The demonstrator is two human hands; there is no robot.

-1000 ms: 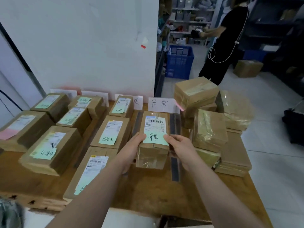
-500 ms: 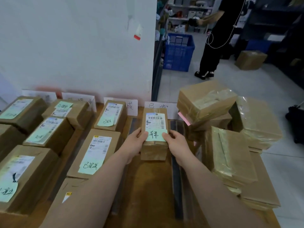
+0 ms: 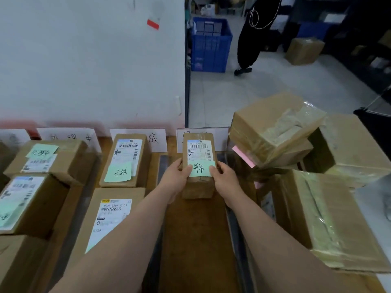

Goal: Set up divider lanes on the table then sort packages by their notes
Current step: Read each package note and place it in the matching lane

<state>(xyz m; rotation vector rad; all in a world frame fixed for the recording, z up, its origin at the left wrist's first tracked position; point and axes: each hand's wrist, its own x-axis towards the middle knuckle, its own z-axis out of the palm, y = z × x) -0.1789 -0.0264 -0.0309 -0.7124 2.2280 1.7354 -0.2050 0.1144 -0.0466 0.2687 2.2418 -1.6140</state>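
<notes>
Package [image 3: 198,152]: brown box is sitting at the far end of the right-hand lane, its far end just in front of the sign card [image 3: 223,138].
Note: green note [image 3: 201,169] with handwriting is lying face up on the box's near half.
Hands: left hand [image 3: 175,176] and right hand [image 3: 225,178] are gripping the long sides, fingers curling round them, thumbs resting on the note's edges.
Lane: bare worktop [image 3: 196,240] is running between two dark divider strips [image 3: 161,166].
Doing it well: probably squaring the box to the strips, seating it at the back, and releasing both sides together without dragging the note.
Hidden: box is covering most of the sign's characters; fingertips are lying out of sight; whether box and card are touching is unclear.
Beyond: taped boxes [image 3: 275,132] are waiting, stacked, at the right.
</notes>
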